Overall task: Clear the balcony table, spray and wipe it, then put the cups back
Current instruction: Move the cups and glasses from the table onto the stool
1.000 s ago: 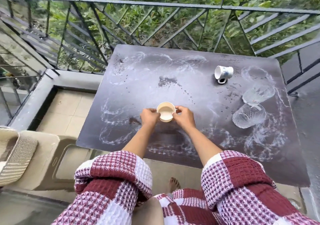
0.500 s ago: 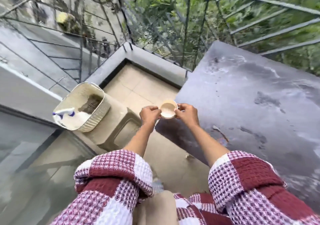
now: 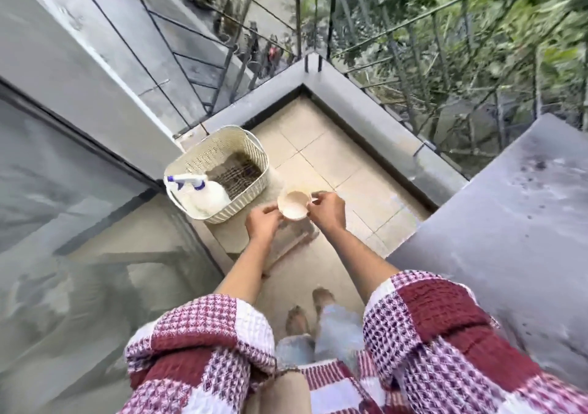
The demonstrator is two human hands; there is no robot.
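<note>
Two-handed grip on cup (image 3: 294, 205). Left hand (image 3: 264, 224) at the cup's left wall, fingers curled against it. Right hand (image 3: 327, 211) at the right wall, thumb and fingertips pinched at the rim; handle not discernible through motion blur.

Cup orientation: mouth up toward the camera, pale interior visible, long axis near vertical, base down.

Cup position: in the air, just beside the basket (image 3: 245, 203), off its near right corner, not inside it.

Under the basket and cup: beige stool (image 3: 286, 248), basket seated on its top.

Inside the basket, against its left wall: spray bottle (image 3: 206, 192), white body, blue-and-white trigger head pointing left. Rest of the basket interior dark, contents unclear.

Right of the basket, well apart: grey table (image 3: 509, 222), surface streaked and speckled.

Behind the basket: tiled floor (image 3: 318, 149), grey ledge (image 3: 366, 121), metal railing (image 3: 222, 73).

Nearer than the basket: checked sleeves (image 3: 203, 350), bare feet (image 3: 297, 319) on the tiles.
</note>
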